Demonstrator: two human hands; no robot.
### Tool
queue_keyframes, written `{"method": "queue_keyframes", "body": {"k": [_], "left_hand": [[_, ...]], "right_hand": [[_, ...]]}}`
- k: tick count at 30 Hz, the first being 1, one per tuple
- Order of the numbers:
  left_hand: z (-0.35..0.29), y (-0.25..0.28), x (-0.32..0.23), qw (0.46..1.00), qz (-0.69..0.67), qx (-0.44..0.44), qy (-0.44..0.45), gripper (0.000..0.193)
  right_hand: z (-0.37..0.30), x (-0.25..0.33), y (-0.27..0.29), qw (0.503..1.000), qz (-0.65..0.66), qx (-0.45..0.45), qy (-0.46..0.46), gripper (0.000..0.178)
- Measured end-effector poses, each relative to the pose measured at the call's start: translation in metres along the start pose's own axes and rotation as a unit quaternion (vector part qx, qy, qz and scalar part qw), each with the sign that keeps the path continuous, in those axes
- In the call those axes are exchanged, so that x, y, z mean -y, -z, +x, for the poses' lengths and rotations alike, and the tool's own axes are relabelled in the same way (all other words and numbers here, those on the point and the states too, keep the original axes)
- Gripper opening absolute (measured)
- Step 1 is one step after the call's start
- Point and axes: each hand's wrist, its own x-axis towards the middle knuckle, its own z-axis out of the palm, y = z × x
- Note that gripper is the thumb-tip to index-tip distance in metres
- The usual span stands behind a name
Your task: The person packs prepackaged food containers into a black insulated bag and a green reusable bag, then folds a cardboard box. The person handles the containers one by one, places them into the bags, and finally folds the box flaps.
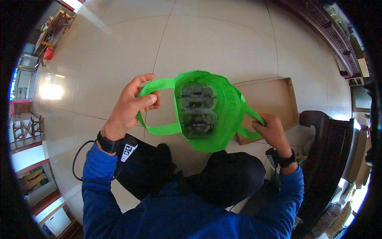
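A bright green tote bag (227, 123) hangs spread between my hands, its mouth facing up toward me. Inside lie two clear plastic boxes (197, 98), one beyond the other, with dark contents I cannot make out. My left hand (137, 99) grips the bag's left handle loop, thumb and fingers closed round the strap. On the other side, my right hand (271, 129) is closed around the right handle, which is pulled out to the right. Both wrists wear dark bands.
A shallow open cardboard box (274, 99) sits on the tiled floor (215, 44), partly behind the bag. Dark carved wooden furniture (326, 155) stands close on the right. My bent knees (230, 171) are just below the bag. Wooden stools (28, 129) stand at the far left.
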Motion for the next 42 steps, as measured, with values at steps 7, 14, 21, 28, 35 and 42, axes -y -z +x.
{"method": "queue_keyframes", "body": {"k": [7, 14, 21, 28, 35, 42], "left_hand": [[-0.002, -0.046, -0.037, 0.993, -0.023, 0.116, -0.008, 0.055], [0.001, -0.121, -0.051, 0.965, 0.132, 0.215, -0.074, 0.058], [0.000, -0.139, -0.054, 0.919, 0.268, 0.234, -0.170, 0.083], [-0.015, -0.132, -0.095, 0.793, 0.524, 0.241, -0.197, 0.091], [-0.023, -0.108, -0.099, 0.795, 0.477, 0.199, -0.317, 0.064], [-0.022, -0.065, -0.088, 0.903, 0.276, 0.154, -0.292, 0.034]], "right_hand": [[-0.003, 0.080, 0.027, 0.921, 0.379, 0.026, 0.083, 0.025], [0.009, 0.136, 0.011, 0.887, 0.388, 0.107, 0.224, 0.035], [0.016, 0.133, 0.004, 0.868, 0.389, 0.032, 0.308, 0.042], [0.018, 0.145, -0.002, 0.789, 0.565, 0.133, 0.202, 0.042], [0.015, 0.165, -0.016, 0.772, 0.603, 0.101, 0.174, 0.038], [-0.002, 0.186, -0.003, 0.836, 0.520, 0.006, 0.176, 0.034]]}}
